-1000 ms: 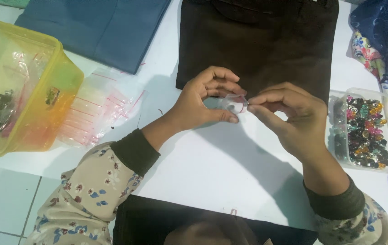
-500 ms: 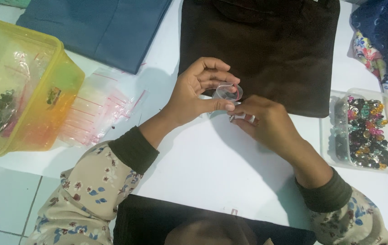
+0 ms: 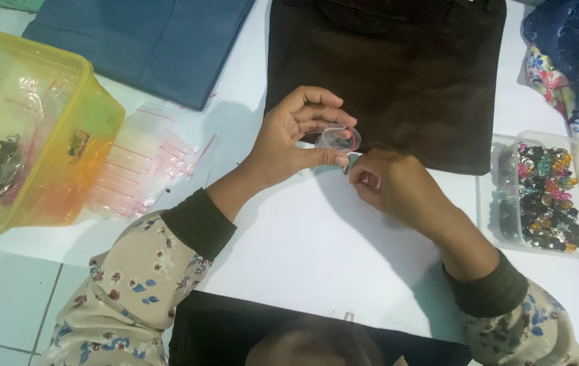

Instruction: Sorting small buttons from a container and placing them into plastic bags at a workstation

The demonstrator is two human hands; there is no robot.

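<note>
Head view: left hand [image 3: 289, 139] pinches a small clear pouch [image 3: 337, 138] at its mouth, thumb and fingertips holding it open above the white table [image 3: 282, 251], beside the brown cloth [image 3: 398, 74]. Right hand [image 3: 391, 186] curled just below, touching it; what it grips, cannot tell. Pouch looks light, flimsy, slippery; best held by the rim. Bead tray [image 3: 540, 193] at right, well apart.

Both hands [image 3: 343, 159] on small clear bag [image 3: 338, 139]
</note>
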